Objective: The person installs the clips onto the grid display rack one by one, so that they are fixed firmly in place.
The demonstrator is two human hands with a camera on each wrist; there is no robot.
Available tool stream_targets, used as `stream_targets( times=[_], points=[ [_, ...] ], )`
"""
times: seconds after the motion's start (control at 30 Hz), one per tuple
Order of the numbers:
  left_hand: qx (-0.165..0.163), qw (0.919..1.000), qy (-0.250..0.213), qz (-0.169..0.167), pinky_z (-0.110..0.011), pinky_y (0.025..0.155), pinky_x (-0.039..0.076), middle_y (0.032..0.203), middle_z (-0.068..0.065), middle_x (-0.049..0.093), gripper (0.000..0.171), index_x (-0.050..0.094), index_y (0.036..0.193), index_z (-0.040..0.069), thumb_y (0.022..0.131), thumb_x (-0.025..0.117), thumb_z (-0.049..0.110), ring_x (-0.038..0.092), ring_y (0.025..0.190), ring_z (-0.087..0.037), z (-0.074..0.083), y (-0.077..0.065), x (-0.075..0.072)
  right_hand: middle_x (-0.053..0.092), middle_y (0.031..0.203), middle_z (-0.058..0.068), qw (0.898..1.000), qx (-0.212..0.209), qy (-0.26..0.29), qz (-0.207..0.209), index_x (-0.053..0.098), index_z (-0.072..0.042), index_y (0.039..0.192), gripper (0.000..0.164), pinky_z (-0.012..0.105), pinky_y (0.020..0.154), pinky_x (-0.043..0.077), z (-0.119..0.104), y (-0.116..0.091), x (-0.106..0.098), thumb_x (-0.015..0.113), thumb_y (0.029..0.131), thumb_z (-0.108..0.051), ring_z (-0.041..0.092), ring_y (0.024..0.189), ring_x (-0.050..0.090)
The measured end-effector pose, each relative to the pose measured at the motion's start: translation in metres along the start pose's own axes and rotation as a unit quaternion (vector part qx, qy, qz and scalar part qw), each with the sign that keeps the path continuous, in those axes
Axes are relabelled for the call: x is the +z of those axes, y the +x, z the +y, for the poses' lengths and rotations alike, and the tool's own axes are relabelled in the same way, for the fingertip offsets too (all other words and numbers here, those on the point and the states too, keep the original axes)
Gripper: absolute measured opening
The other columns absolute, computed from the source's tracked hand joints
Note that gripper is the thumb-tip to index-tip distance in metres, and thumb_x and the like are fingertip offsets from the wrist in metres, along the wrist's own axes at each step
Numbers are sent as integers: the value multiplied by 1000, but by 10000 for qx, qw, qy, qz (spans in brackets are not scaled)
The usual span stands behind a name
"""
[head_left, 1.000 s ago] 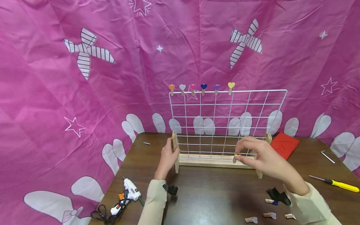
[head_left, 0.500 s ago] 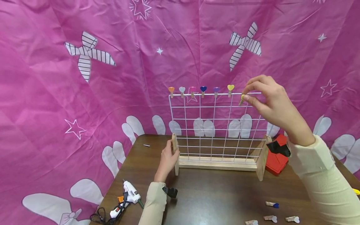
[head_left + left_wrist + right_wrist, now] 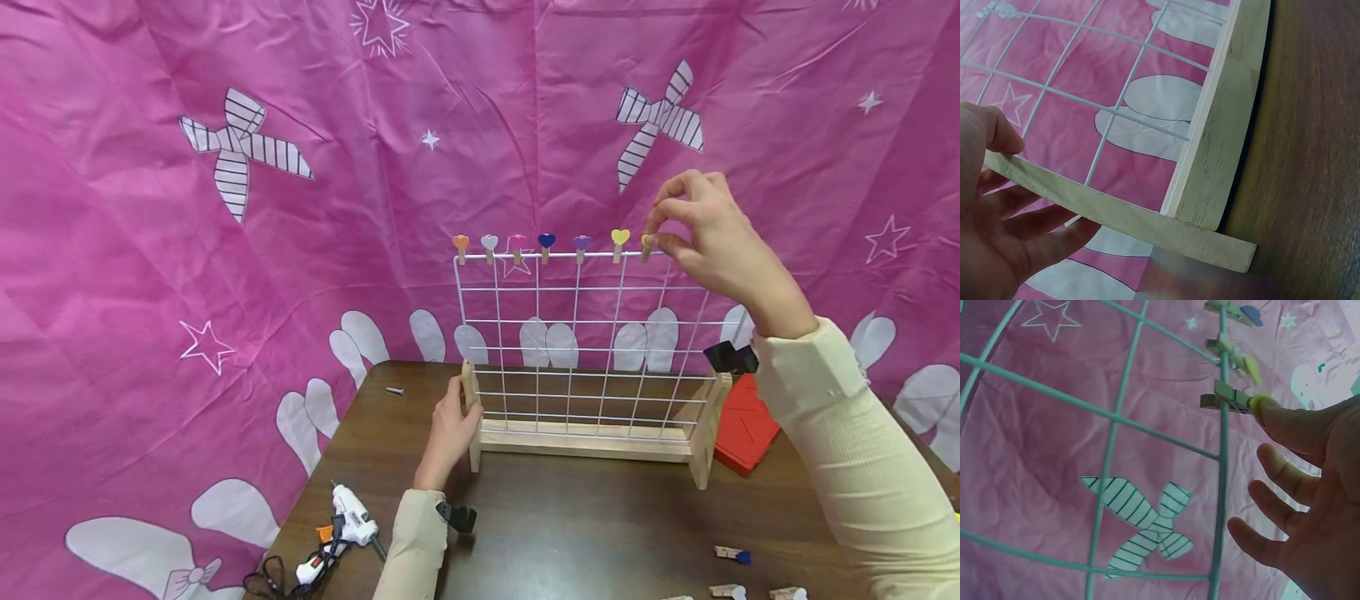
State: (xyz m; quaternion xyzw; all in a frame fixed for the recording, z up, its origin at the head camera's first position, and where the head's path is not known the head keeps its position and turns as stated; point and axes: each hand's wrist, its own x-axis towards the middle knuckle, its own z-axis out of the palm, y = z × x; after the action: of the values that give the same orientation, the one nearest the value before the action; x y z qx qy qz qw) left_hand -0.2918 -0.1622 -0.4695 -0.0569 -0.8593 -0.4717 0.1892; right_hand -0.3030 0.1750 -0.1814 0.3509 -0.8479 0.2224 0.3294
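Pink bow-and-star fabric is hung beyond a dark brown wooden surface. Right of six heart-topped clips, a yellow-hearted wooden clothespin is pinched by the right hand, other fingers spread, apparently to straddle the white wire grid's top bar. The pale wooden left post is gripped by the left hand, presumably for steadiness. Whether the bar is bitten cannot be told; one near clothespin is cut off.

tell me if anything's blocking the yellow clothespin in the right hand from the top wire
Nothing visible does: the yellow clothespin pinched by the right hand sits at the top wire, and the neighbouring heart clip stands apart.
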Motion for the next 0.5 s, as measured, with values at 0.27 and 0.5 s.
stream_targets(
  times=[0.27,0.5],
  points=[
    [-40,10000,2,83,-47,81,49,116,-13,60,45,44,128,15,85,56,18,57,105,-25,1,-1,0,48,95,10,9999,-6,-44,127,67,-6,81,5,47,78,30,7,-3,2,69,78,-2,33,99,37],
    [67,9999,16,112,-46,81,49,115,-14,60,44,44,127,14,84,56,16,58,105,-26,0,0,1,51,105,15,9995,251,80,198,64,-3,106,25,48,83,29,5,-13,-2,66,83,-13,34,100,39]
  ],
)
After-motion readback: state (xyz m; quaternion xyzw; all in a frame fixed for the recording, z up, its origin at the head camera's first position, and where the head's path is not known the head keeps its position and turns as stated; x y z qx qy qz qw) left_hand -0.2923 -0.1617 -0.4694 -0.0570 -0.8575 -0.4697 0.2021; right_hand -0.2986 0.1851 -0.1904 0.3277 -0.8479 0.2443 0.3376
